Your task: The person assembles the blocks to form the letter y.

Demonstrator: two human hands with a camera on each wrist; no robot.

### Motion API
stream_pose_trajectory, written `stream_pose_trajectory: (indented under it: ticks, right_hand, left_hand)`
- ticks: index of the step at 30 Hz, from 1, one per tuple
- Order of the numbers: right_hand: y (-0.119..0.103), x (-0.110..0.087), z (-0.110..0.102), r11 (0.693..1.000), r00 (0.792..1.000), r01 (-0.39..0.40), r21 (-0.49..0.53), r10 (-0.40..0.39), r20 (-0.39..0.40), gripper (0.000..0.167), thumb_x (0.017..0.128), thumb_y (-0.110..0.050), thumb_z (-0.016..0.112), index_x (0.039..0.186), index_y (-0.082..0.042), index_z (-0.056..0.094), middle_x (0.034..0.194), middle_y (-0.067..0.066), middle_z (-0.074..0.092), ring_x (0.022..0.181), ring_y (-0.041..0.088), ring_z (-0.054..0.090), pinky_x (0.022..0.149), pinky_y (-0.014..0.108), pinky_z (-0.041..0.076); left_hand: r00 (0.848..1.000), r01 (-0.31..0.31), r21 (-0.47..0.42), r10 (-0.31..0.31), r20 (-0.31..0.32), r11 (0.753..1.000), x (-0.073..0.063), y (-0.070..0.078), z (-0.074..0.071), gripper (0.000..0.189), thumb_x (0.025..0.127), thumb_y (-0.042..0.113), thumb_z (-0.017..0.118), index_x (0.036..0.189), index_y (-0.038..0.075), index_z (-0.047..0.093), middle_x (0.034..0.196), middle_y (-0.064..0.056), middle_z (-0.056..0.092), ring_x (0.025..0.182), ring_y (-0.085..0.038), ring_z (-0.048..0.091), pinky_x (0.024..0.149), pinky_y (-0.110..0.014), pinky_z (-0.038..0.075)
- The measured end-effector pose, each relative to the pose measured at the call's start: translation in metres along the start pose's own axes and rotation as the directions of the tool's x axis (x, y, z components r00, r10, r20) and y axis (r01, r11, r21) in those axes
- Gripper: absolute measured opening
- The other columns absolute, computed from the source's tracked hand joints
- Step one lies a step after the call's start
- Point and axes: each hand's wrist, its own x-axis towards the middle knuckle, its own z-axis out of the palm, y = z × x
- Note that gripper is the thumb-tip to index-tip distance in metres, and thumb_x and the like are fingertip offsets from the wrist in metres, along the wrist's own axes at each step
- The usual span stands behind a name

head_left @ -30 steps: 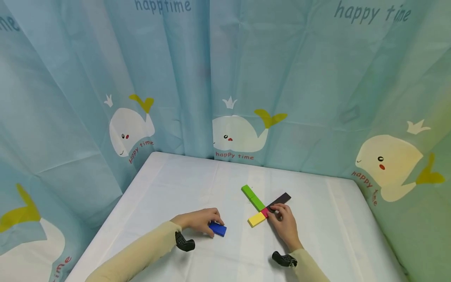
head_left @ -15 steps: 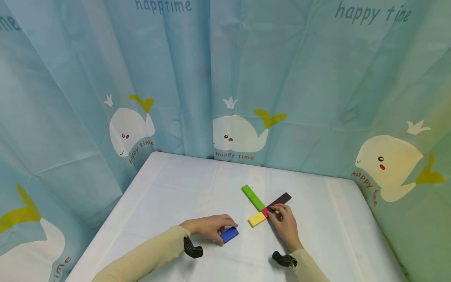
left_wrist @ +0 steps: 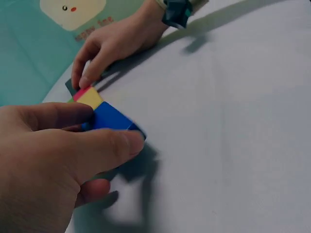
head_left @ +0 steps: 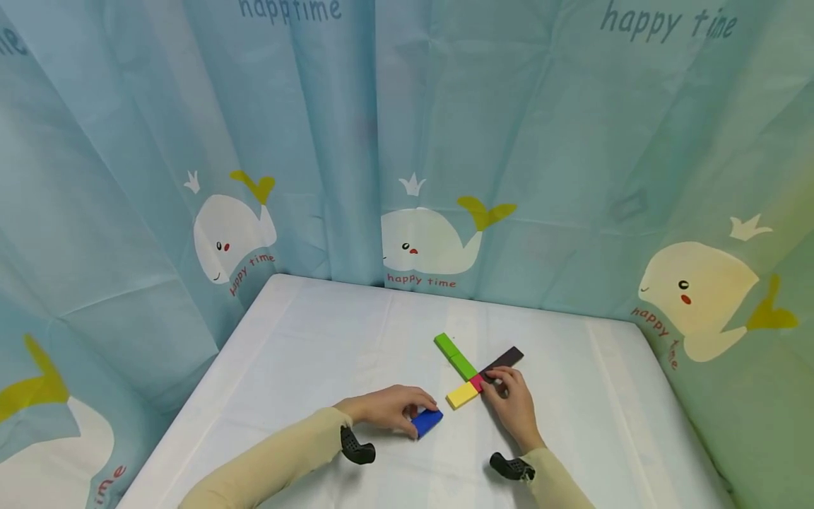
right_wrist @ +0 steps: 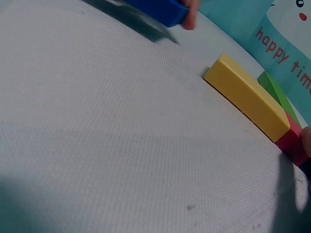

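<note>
My left hand [head_left: 397,408] grips a blue block [head_left: 427,423] between thumb and fingers, left of and nearer than the yellow block [head_left: 462,396]. In the right wrist view the blue block [right_wrist: 160,9] hangs over its shadow, raised off the table. My right hand [head_left: 514,404] pinches at the small red block [head_left: 477,383], its thumb against the red side and the index fingertip by the black block [head_left: 505,360]. Yellow, red and black blocks form one slanting row. Two green blocks [head_left: 455,355] run end to end from the red one toward the back left.
The blocks lie on a white-covered table [head_left: 318,339]. Behind it and along both sides hangs a light blue curtain [head_left: 540,141] printed with whales. Black camera mounts [head_left: 357,447] sit at both wrists.
My left hand has moved right with the blue block, closer to the yellow one, and the block has turned to slant like the row. The right hand stays at the red block.
</note>
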Motion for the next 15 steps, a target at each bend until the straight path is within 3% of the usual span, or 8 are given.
stream_pose_trajectory:
  ticks: [5,8,15]
  right_hand:
    - [-0.0016,-0.0003,-0.0004,1.000,1.000,-0.003,-0.002,0.003,0.007,0.025,0.085,-0.014,0.077,0.107,-0.005,0.070,0.120,0.010,0.056,0.085,0.015,0.051,0.072,0.026,0.045]
    - [-0.0020,-0.0004,-0.0005,1.000,1.000,0.004,-0.001,-0.004,0.007,0.025,0.085,-0.014,0.077,0.107,-0.004,0.070,0.119,0.010,0.056,0.084,0.015,0.051,0.071,0.026,0.045]
    - [-0.0008,0.0002,-0.0008,1.000,1.000,0.011,-0.001,-0.011,0.004,0.025,0.085,-0.014,0.077,0.107,-0.005,0.070,0.119,0.010,0.056,0.084,0.014,0.050,0.072,0.026,0.045]
  left_hand:
    - [1.000,0.025,0.074,-0.025,0.005,0.997,0.0056,0.0029,-0.0009,0.049,0.091,0.013,0.070,0.139,0.013,0.056,0.144,-0.002,0.048,0.118,-0.005,0.051,0.092,-0.017,0.043]
    - [0.999,0.039,0.101,-0.039,0.000,0.994,0.0071,0.0033,-0.0001,0.045,0.092,0.012,0.068,0.136,0.011,0.059,0.139,-0.005,0.051,0.116,-0.006,0.052,0.088,-0.014,0.044]
    - [0.998,0.059,0.072,-0.056,-0.038,0.996,0.0095,-0.0001,0.0029,0.044,0.090,0.015,0.072,0.132,0.012,0.062,0.131,-0.003,0.054,0.108,-0.003,0.053,0.084,-0.013,0.044]
